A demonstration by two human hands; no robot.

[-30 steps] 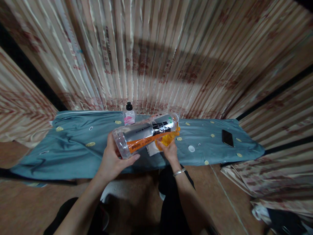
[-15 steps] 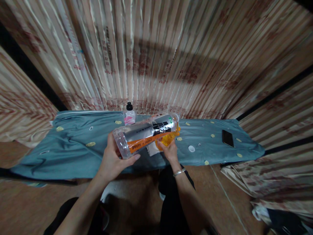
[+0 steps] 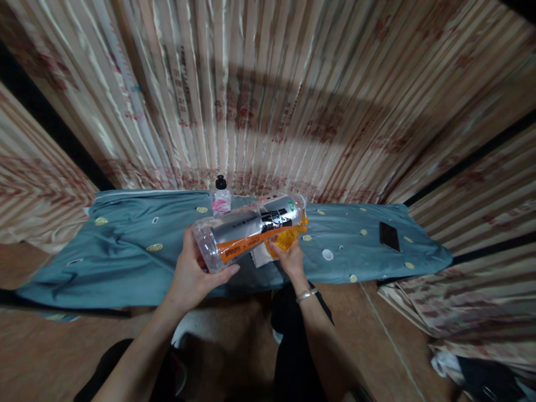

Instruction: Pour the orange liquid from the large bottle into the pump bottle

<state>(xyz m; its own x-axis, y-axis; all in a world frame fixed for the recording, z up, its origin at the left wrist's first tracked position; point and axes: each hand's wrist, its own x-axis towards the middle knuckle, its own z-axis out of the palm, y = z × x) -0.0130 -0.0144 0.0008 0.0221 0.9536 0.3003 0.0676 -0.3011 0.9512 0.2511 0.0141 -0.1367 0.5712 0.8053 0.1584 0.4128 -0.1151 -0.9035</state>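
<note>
My left hand is wrapped round the base end of a large clear plastic bottle with a silver and orange label, thumb stretched along its near side. The bottle lies tilted in the air, its far end higher and to the right. Under that end, my right hand grips a see-through orange object; the bottle covers much of it, so I cannot tell its kind. Below the bottle a white piece, perhaps paper or cloth, shows on the bed cover. Behind the bottle stands a small clear pump-top bottle with a pink label and black cap.
A teal patterned cloth covers the narrow surface in front of me. On its right lies a black phone. Pleated curtains hang close behind and at both sides, with dark poles along them. Dark and white cloth lies lower right.
</note>
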